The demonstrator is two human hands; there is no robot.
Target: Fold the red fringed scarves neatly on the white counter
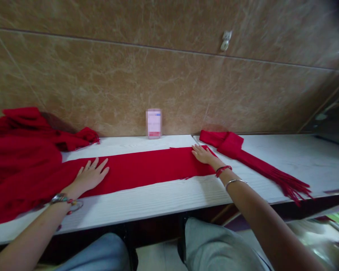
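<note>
While the left hand (92, 174) and right hand (202, 153) lie flat, unclenched, a smooth red scarf (147, 167) spans the wood-grained tabletop (147, 199).

A brown marbled wall (147, 75) rises behind the surface (113, 212), crossed by 1 long pale seam (110, 42). A small whitish fitting (226, 40) sits on it at upper right. The surface is white with wood-like grain. Pale floor (158, 259) shows below; the right corner is dark and blurred.
</note>
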